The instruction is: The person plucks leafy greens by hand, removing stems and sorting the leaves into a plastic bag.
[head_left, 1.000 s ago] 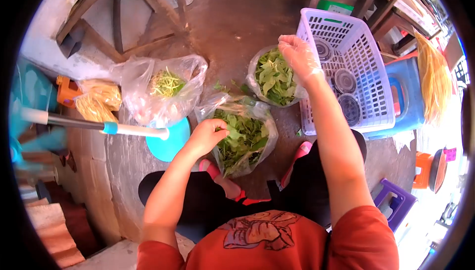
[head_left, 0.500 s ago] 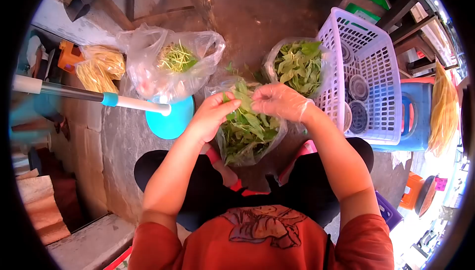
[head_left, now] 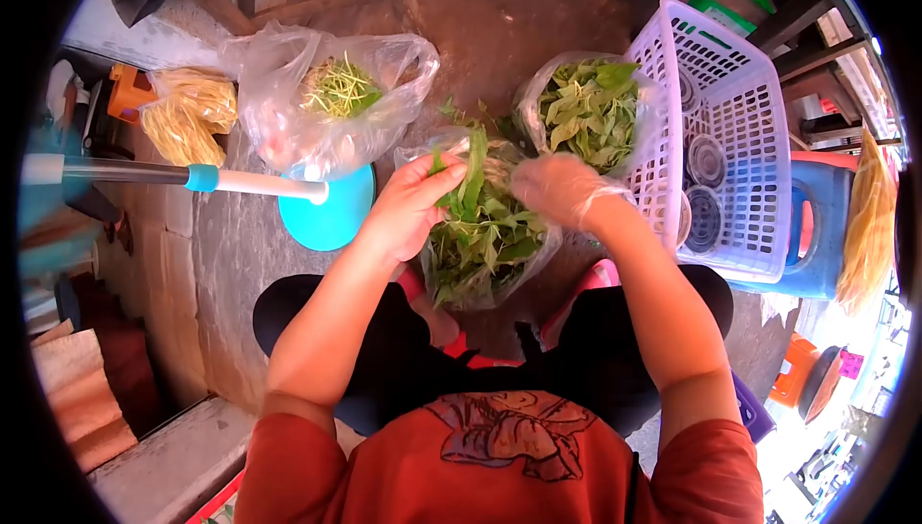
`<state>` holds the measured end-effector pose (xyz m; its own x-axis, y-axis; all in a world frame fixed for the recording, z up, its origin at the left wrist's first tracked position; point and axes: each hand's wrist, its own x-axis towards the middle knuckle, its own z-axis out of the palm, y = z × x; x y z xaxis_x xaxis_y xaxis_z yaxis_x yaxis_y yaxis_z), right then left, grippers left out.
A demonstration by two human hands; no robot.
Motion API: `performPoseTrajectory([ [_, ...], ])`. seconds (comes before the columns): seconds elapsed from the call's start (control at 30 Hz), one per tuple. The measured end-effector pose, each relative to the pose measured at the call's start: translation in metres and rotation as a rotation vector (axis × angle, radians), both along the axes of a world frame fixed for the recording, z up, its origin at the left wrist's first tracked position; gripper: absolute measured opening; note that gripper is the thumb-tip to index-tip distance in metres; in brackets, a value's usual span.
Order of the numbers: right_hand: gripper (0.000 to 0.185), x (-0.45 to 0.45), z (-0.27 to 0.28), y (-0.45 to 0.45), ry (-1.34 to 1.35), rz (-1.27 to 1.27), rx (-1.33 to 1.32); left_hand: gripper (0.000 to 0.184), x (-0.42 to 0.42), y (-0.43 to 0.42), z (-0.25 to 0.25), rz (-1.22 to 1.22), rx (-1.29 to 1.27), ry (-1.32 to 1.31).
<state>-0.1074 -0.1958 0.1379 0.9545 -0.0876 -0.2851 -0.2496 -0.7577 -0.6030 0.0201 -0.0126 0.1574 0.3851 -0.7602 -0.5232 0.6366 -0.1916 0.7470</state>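
Observation:
Between the thumb and fingers of my left hand [head_left: 411, 199] is a leafy green sprig [head_left: 475, 170], pinched and pointing up. My right hand [head_left: 560, 188], in a clear plastic glove, is just right of the sprig, apart from it. Motion smears its fingers, so I cannot see whether they hold anything. Below both hands, an open clear bag [head_left: 527, 272] is filled with leafy greens [head_left: 483, 247]. Another bag of picked leaves [head_left: 588, 113] stands beyond my right hand. Farther left, a clear plastic bag [head_left: 279, 106] has thin green stems [head_left: 342, 90] on top.
A white plastic basket [head_left: 759, 173] with round clear containers [head_left: 706, 161] stands on the right, beside a blue container [head_left: 824, 212]. A turquoise round base [head_left: 328, 221] with a pole [head_left: 259, 184] is on the left. Bags of yellow strips [head_left: 187, 121] lie behind it.
My right hand has moved right, away from the sprig and my left hand. My left hand keeps its pinch on the sprig. The view has shifted slightly.

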Motion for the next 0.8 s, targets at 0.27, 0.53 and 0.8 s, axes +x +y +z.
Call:
performPoseTrajectory([
  [0.27,0.033,0.004,0.01,0.001,-0.045,0.034,0.395,0.026,0.007,0.009,-0.023,-0.054,-0.137,0.187],
  [0.53,0.025,0.001,0.002,0.032,0.077,0.016,0.486,0.032,0.002,0.006,-0.018,-0.003,-0.05,0.099],
  [0.8,0.011,0.003,0.0,0.032,-0.049,-0.194,0.335,0.038,0.0,0.01,-0.023,0.039,0.0,0.187],
])
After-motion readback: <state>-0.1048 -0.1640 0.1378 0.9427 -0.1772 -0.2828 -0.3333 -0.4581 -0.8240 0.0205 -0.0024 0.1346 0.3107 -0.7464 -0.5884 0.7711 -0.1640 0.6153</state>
